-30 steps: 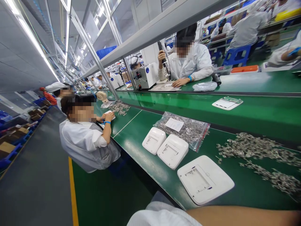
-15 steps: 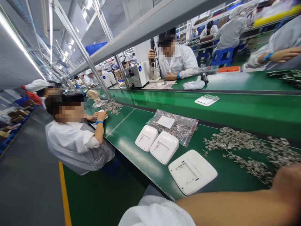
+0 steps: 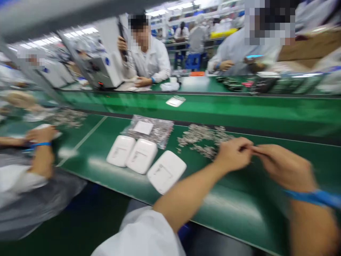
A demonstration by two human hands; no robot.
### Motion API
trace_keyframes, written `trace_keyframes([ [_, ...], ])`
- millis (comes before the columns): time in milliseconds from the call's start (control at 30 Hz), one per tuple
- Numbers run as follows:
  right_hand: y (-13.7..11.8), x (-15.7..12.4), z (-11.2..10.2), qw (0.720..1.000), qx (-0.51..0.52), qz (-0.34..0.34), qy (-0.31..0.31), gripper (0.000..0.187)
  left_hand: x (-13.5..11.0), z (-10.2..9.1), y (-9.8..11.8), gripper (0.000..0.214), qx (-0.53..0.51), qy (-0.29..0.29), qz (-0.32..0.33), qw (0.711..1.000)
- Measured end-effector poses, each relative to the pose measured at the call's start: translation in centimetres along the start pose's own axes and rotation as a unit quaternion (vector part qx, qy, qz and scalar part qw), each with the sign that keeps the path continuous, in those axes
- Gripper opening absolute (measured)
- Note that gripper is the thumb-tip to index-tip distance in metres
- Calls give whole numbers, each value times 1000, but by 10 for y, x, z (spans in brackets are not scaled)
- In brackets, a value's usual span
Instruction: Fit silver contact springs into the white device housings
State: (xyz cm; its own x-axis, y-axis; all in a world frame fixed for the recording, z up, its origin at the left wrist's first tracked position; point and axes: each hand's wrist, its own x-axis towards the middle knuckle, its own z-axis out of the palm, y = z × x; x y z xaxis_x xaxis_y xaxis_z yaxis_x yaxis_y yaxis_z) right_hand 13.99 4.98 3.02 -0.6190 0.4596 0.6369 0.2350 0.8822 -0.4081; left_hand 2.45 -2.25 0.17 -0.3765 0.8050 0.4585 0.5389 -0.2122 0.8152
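Note:
Over the green bench, my left hand (image 3: 234,153) and my right hand (image 3: 287,167) meet at the fingertips. Both are closed in a pinch; whatever lies between the fingers is too small and blurred to name. A blue band (image 3: 311,197) circles my right wrist. Just behind and left of my left hand lies a heap of small metal pieces (image 3: 198,135). Left of my forearm are three white plastic housings: one close to it (image 3: 170,169), a middle one (image 3: 142,156) and a far one (image 3: 120,151). My forearm overlaps the nearest housing's lower edge.
Behind the housings lies a clear bag (image 3: 160,129) of metal pieces with a white label. A white piece (image 3: 175,101) sits on the green strip beyond the bench. A co-worker's hand (image 3: 44,134) works at left; other people sit opposite, beside a white machine (image 3: 106,69).
The view has swung right and levelled out, bringing both my hands into sight. Previously only my left arm and a blurred hand showed at the lower right.

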Motion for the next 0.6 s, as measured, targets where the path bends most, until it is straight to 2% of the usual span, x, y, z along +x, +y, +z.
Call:
trace_keyframes([
  [67,5,-7,-17,1000,-9,8,-10,25,4,0,-5,10,-54,15,11,998],
  [133,6,-9,-17,996,37,86,13,19,5,1,-10,10,-82,28,38,996],
  [200,6,-7,-9,975,130,176,31,20,4,1,-11,11,-75,44,67,994],
  [300,4,-5,-1,923,284,260,13,28,1,1,-11,13,-19,48,102,993],
  [400,0,-2,-5,865,388,308,-75,35,0,2,-12,17,40,47,137,989],
  [533,-11,2,-12,774,471,383,-180,40,1,3,-15,30,72,56,194,977],
  [600,-16,3,-13,749,486,403,-202,43,1,3,-15,32,81,51,205,974],
])
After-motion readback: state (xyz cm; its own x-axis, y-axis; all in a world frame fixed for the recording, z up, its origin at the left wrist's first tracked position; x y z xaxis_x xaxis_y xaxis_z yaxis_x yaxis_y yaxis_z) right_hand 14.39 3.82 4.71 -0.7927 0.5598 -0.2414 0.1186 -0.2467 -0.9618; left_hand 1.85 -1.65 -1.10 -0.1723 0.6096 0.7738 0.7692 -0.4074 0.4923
